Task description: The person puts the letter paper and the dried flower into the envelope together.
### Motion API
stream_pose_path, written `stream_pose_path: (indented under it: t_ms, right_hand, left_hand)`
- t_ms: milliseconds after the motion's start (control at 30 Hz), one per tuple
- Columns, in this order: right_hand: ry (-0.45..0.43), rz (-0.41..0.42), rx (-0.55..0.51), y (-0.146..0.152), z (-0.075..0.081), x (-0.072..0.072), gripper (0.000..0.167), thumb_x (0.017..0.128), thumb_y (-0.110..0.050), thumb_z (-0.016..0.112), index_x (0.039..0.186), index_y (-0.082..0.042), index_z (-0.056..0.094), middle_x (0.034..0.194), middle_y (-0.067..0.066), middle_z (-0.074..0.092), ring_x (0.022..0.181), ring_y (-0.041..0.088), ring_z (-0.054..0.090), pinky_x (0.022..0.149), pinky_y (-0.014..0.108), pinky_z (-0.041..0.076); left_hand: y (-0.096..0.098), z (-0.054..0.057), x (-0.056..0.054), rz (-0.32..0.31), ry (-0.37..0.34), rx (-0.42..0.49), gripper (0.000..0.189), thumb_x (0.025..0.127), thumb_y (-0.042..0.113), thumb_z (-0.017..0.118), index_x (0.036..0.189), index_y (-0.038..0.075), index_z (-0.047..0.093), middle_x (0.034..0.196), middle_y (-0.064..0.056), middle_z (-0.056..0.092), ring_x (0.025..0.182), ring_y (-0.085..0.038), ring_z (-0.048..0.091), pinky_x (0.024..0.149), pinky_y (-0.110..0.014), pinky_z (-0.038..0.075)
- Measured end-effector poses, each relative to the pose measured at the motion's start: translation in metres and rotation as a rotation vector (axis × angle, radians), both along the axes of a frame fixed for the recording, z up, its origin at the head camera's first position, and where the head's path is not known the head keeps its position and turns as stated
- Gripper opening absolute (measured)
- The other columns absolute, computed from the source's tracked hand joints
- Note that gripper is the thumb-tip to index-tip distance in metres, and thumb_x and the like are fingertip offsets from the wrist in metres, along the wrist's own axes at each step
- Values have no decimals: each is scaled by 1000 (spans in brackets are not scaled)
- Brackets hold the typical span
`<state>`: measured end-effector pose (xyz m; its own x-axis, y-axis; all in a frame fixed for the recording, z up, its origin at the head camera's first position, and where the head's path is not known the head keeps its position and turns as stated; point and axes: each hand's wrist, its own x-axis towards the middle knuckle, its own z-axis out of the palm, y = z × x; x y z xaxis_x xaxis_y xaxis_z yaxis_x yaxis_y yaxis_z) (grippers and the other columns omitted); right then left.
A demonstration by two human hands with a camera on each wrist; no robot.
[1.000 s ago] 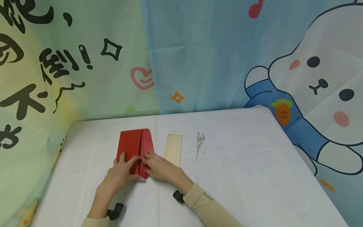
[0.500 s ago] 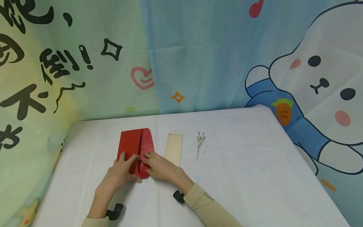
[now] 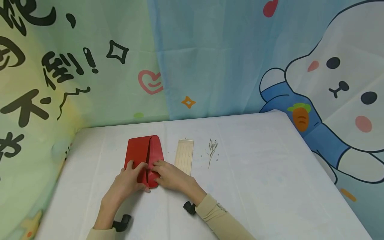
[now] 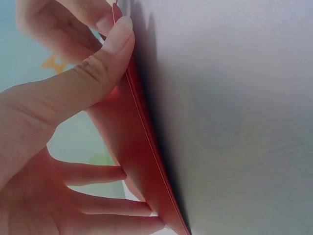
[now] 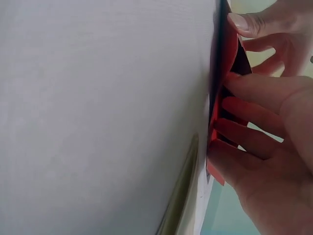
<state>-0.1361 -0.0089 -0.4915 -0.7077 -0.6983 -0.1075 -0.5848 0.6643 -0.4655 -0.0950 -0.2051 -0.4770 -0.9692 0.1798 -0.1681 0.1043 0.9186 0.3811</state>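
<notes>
A red paper envelope (image 3: 137, 150) lies on the white table, with its lighter red flap (image 3: 155, 146) along the right side. My left hand (image 3: 129, 181) holds the envelope's lower part. Its thumb (image 4: 105, 61) is against the near edge, and several fingers (image 4: 110, 200) reach over the face. From the right, my right hand (image 3: 171, 176) grips the flap, its fingers (image 5: 244, 132) bent over it beside the dark slit. Seen from the right wrist, the flap stands slightly raised off the opening. Both hands hide the envelope's lower end.
A pale ribbed strip (image 3: 184, 155) lies right of the envelope, partly behind my right forearm. Farther right is a dried flower sprig (image 3: 212, 152) with small crumbs around it. A printed cloth backdrop (image 3: 210, 60) rises behind the white-covered table (image 3: 264, 173).
My left thumb has shifted slightly left along the envelope's near edge. Otherwise the hands and envelope stay nearly still.
</notes>
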Motion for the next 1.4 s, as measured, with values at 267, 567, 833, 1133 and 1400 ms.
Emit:
stream_pose_path:
  t_ms: [267,567,833,1133,1400]
  right_hand:
    - [0,-13,-81,7,2,2,41,99,-18,67,139,-7,63,146,8,60,140,23,52,115,32,43]
    - [57,-75,-128,20,3,7,37,98,-18,70,133,-6,66,138,10,64,133,26,56,113,36,46]
    - [156,-201,-53,31,4,15,42,95,-25,74,134,-9,66,121,9,65,113,24,58,97,36,51]
    - [155,-375,-128,42,8,23,43,91,-21,78,129,-3,66,106,12,58,96,24,50,80,35,48]
    - [127,-487,-111,47,4,26,44,88,-20,81,123,1,64,99,16,54,90,28,47,69,35,45]
  left_hand:
    - [1,-2,0,3,-2,3,73,67,33,97,127,19,58,134,-31,48,103,-51,58,76,-63,56]
    - [1,-1,0,18,0,11,72,67,31,97,126,21,58,134,-30,48,104,-50,57,76,-61,57]
    - [0,-4,0,26,4,13,73,67,31,97,126,22,57,134,-30,48,107,-52,56,78,-62,56]
    - [1,-3,-1,19,13,11,73,66,32,97,126,21,57,134,-30,48,105,-52,56,75,-60,57]
    - [1,-3,0,21,-7,13,74,65,34,97,126,21,57,136,-30,46,106,-52,55,76,-61,55]
